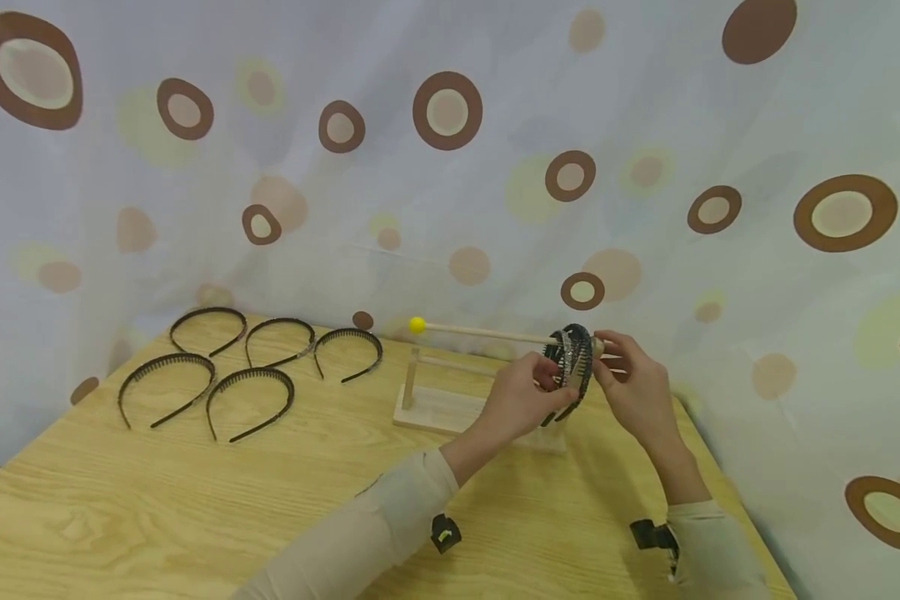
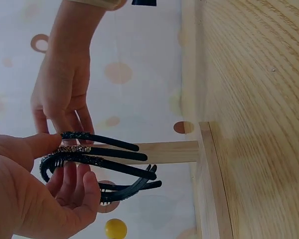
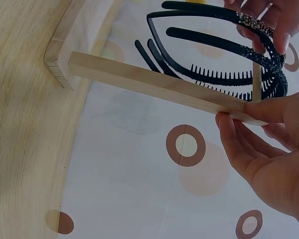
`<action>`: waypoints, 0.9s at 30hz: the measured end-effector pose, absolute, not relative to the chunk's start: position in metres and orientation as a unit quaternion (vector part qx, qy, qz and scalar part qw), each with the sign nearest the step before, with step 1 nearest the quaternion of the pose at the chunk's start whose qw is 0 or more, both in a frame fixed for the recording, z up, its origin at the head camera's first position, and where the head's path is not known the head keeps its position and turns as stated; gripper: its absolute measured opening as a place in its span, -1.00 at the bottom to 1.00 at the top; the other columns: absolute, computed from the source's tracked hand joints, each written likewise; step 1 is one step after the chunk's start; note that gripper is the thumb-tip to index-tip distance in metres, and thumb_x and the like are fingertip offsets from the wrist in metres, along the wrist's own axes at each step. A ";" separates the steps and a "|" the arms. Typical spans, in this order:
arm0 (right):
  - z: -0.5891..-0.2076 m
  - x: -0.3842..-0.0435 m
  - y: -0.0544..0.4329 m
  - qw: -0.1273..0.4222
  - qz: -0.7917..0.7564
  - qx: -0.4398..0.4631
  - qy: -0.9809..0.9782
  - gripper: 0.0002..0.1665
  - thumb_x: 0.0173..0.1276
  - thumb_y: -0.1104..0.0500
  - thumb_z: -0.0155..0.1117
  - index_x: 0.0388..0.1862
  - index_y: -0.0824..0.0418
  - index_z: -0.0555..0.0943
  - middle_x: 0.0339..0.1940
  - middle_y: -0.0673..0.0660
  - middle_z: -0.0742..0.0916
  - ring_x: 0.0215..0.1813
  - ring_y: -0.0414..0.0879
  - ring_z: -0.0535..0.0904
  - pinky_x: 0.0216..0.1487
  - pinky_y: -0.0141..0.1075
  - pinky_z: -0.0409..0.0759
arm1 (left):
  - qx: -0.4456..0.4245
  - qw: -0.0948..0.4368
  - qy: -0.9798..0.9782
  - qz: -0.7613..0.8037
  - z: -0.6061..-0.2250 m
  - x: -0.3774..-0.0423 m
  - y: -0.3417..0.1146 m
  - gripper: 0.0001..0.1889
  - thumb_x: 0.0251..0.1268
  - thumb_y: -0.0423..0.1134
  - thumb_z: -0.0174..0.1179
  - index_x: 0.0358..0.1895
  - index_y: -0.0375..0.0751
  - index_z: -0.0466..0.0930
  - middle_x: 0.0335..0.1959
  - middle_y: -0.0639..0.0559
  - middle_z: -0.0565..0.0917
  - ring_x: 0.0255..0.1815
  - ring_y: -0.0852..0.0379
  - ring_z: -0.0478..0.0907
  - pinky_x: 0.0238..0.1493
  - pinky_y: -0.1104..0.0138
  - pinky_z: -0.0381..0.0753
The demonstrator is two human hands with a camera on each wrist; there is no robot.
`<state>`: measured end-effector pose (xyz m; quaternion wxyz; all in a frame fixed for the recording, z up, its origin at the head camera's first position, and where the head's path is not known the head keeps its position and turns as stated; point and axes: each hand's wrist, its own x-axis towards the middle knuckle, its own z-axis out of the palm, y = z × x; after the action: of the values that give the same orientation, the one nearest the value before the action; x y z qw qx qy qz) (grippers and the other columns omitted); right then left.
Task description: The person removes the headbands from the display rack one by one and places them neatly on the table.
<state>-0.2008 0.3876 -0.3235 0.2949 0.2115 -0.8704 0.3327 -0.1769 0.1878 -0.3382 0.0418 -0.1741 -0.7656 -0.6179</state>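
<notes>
Several black toothed headbands [image 1: 567,367], some with glittery beading, hang bunched on the right end of a round wooden rod [image 1: 487,332] with a yellow ball at its left tip. The rod belongs to a wooden stand [image 1: 438,408]. My left hand [image 1: 521,396] pinches the hanging headbands, thumb on the near side and fingers curled behind. In the right wrist view my right hand [image 3: 274,144] grips the top of the stand's upright post [image 3: 154,82] between thumb and fingers, beside the headbands [image 3: 209,42]. The left wrist view shows the headbands' free ends [image 2: 124,167] pointing towards the base.
On the left of the wooden table [image 1: 195,517] several more black headbands [image 1: 251,400] stand in two loose rows. The stand's lower crossbar [image 1: 457,364] runs below the rod. A patterned curtain [image 1: 390,192] hangs along the table's back and right edges.
</notes>
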 end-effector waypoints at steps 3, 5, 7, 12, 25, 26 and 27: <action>-0.322 -0.202 0.387 0.296 0.336 0.213 -0.869 -0.51 0.42 0.42 0.32 0.31 0.31 0.55 0.04 0.42 0.70 -0.05 0.25 0.72 -0.09 -0.53 0.61 | -0.176 0.045 -0.768 -0.615 -0.335 -0.177 0.187 -0.70 0.30 -0.17 0.44 -0.01 -0.18 0.62 -0.34 0.17 0.62 -0.33 0.26 0.56 -0.39 0.37 0.61; -0.321 -0.202 0.387 0.296 0.337 0.214 -0.868 -0.52 0.42 0.42 0.31 0.30 0.31 0.55 0.03 0.42 0.71 -0.05 0.25 0.72 -0.11 -0.64 0.52 | -0.179 0.047 -0.769 -0.612 -0.333 -0.177 0.186 -0.71 0.31 -0.18 0.44 -0.01 -0.18 0.62 -0.34 0.18 0.62 -0.33 0.27 0.56 -0.37 0.38 0.60; -0.321 -0.203 0.388 0.296 0.336 0.214 -0.868 -0.53 0.43 0.42 0.29 0.30 0.32 0.54 0.03 0.41 0.71 -0.06 0.24 0.72 -0.11 -0.65 0.51 | -0.180 0.049 -0.771 -0.609 -0.332 -0.178 0.186 -0.72 0.30 -0.20 0.44 -0.01 -0.17 0.63 -0.35 0.20 0.63 -0.32 0.28 0.56 -0.36 0.38 0.60; -0.319 -0.202 0.387 0.293 0.331 0.209 -0.872 -0.52 0.43 0.44 0.25 0.32 0.31 0.53 0.03 0.41 0.71 -0.05 0.25 0.72 -0.09 -0.51 0.62 | -0.184 0.048 -0.772 -0.607 -0.330 -0.180 0.184 -0.70 0.29 -0.20 0.46 0.00 -0.19 0.64 -0.33 0.18 0.64 -0.31 0.27 0.57 -0.33 0.39 0.61; -0.321 -0.203 0.388 0.279 0.339 0.199 -0.876 -0.51 0.44 0.41 0.29 0.33 0.28 0.53 0.07 0.39 0.70 -0.01 0.24 0.71 -0.08 -0.62 0.55 | -0.170 0.048 -0.780 -0.600 -0.323 -0.181 0.173 -0.74 0.32 -0.24 0.43 0.00 -0.23 0.69 -0.26 0.11 0.67 -0.28 0.18 0.66 -0.33 0.37 0.67; -0.322 -0.203 0.388 0.278 0.341 0.200 -0.876 -0.51 0.43 0.41 0.29 0.33 0.29 0.53 0.07 0.39 0.70 -0.01 0.24 0.71 -0.09 -0.66 0.50 | -0.168 0.050 -0.782 -0.598 -0.322 -0.182 0.172 -0.72 0.32 -0.24 0.43 0.03 -0.23 0.68 -0.26 0.12 0.66 -0.27 0.18 0.66 -0.33 0.38 0.66; -0.322 -0.203 0.388 0.278 0.342 0.200 -0.875 -0.51 0.43 0.42 0.29 0.33 0.30 0.53 0.07 0.40 0.70 -0.01 0.24 0.71 -0.10 -0.68 0.48 | -0.169 0.056 -0.784 -0.594 -0.321 -0.182 0.171 -0.70 0.32 -0.24 0.43 0.05 -0.24 0.69 -0.25 0.11 0.66 -0.27 0.17 0.66 -0.32 0.38 0.66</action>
<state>-0.2029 0.3880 -0.3216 0.2777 0.1999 -0.8751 0.3422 -0.1819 0.1708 -0.3205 0.0563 -0.1690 -0.7843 -0.5943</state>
